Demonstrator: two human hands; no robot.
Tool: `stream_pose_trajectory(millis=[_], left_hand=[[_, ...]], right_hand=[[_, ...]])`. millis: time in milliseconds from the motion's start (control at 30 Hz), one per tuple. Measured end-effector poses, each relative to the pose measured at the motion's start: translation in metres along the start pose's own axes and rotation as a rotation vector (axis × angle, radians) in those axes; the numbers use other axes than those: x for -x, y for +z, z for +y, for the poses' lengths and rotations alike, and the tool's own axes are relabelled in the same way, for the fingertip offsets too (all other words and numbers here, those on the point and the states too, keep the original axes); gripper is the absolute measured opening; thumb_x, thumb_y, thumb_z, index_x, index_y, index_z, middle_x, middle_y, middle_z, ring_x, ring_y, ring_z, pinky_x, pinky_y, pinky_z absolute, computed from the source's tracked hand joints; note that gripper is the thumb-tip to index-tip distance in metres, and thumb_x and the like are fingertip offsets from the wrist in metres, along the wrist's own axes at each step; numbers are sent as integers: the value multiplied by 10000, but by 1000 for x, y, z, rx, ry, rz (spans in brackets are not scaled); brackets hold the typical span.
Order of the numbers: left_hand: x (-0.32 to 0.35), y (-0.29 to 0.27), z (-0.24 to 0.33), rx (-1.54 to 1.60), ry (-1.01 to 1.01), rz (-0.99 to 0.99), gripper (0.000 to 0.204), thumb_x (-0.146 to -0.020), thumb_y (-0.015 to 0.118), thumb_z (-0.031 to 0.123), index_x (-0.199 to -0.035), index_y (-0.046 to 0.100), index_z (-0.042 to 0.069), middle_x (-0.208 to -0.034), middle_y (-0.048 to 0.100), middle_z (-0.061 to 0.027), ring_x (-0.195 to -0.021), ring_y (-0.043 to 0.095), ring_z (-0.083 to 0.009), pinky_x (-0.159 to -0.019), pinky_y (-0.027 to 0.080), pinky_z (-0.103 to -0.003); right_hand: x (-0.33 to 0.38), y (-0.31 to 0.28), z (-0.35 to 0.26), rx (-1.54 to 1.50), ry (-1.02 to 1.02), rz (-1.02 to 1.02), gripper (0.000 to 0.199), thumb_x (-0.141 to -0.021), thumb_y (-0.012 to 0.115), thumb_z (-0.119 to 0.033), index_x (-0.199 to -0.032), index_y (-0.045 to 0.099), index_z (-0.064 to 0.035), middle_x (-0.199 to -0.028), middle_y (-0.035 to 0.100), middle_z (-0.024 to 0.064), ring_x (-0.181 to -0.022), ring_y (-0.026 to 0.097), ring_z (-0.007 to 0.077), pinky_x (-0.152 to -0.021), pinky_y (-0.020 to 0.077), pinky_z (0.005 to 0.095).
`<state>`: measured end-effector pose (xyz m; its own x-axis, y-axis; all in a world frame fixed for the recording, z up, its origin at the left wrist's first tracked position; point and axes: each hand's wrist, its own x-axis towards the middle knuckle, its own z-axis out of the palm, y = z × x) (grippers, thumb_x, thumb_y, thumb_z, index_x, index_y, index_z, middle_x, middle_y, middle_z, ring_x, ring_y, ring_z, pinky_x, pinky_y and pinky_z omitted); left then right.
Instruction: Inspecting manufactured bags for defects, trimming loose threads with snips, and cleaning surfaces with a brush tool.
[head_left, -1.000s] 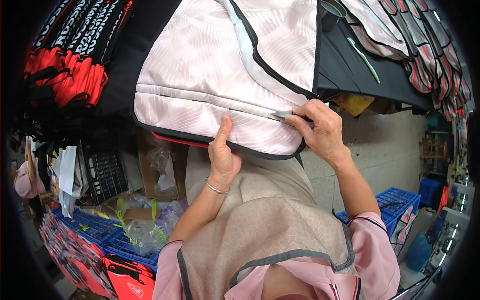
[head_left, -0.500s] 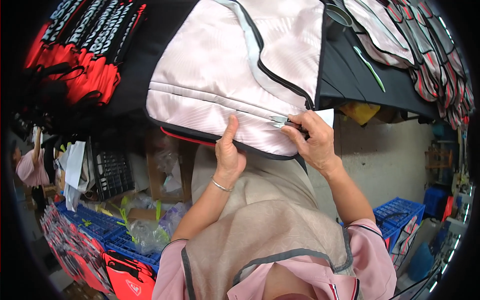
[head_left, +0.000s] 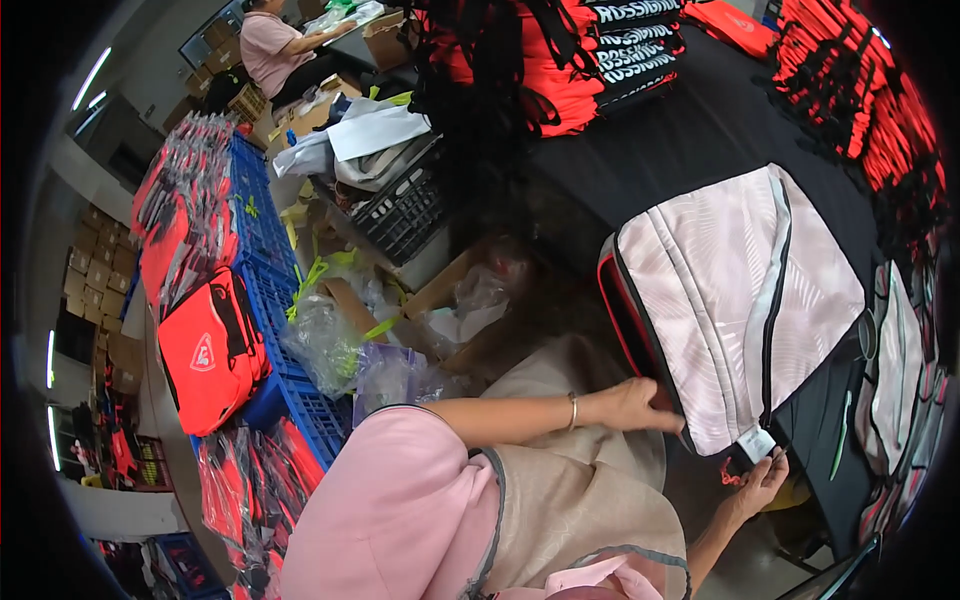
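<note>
A pale pink patterned fabric bag point(head_left: 715, 290) with black edging and a dark zipper lies at the near edge of the black-covered table. My left hand point(head_left: 630, 405) grips its near left edge, the fingers partly hidden by the bag. At the near corner, close to a small white label point(head_left: 756, 443), is my right hand point(head_left: 760, 488), its fingers closed. A dark piece with a red coil point(head_left: 733, 476) shows beside these fingers, seemingly part of the thread snips; the blades are hidden. Red and black material shows beneath the bag's left side.
Red and black bags point(head_left: 630, 60) are stacked on the far table. A green-and-white slim tool point(head_left: 840, 435) and more pale bag pieces point(head_left: 893, 370) lie to the right. At left stand blue crates point(head_left: 275, 290) with wrapped red goods and a black crate point(head_left: 405, 215). Another person point(head_left: 275, 50) sits far back.
My view has swung left, bringing the crates and seated person into view. My right hand has moved from the bag's face to its corner by the label. The snips' blades no longer show.
</note>
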<state>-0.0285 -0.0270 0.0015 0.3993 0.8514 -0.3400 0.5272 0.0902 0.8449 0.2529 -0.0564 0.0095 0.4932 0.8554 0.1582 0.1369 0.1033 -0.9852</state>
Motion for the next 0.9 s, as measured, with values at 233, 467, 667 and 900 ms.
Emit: stream_pose_trajectory(millis=[233,467,667,900], left_hand=[[-38,106,14,-328,727,-678,377,-891,565,354,-957,715,15,-936,703,-199,-850,672,-339,-738,524,-428],[-39,135,19,-457,838,-843,394,-914,526,351,-1034,699,18,-975,694,-205,-892,662,-331,-793,506,-441],[-28,147,29,-571,697,-934,421,-919,515,367,-1101,687,28,-1060,680,-216,-967,647,-348,-852,494,-450],[-4,162,42,-622,578,-1110,494,-909,497,442,-1059,711,23,-1053,682,-225,-1012,642,-351,-883,478,-470]], right_hand=[[15,-12,4,12,146,37,161,-969,617,-210,-959,585,-53,-715,421,-61,-541,309,0,-456,225,192],[31,-16,-19,85,7,75,184,-970,618,-217,-872,555,-73,-660,380,-74,-517,284,0,-448,212,197],[41,-44,3,10,97,90,126,-959,628,-183,-927,586,-68,-684,405,-86,-538,309,-14,-456,231,180],[42,-25,11,-16,117,54,88,-943,647,-157,-921,609,-80,-707,427,-99,-572,330,-10,-481,238,179]])
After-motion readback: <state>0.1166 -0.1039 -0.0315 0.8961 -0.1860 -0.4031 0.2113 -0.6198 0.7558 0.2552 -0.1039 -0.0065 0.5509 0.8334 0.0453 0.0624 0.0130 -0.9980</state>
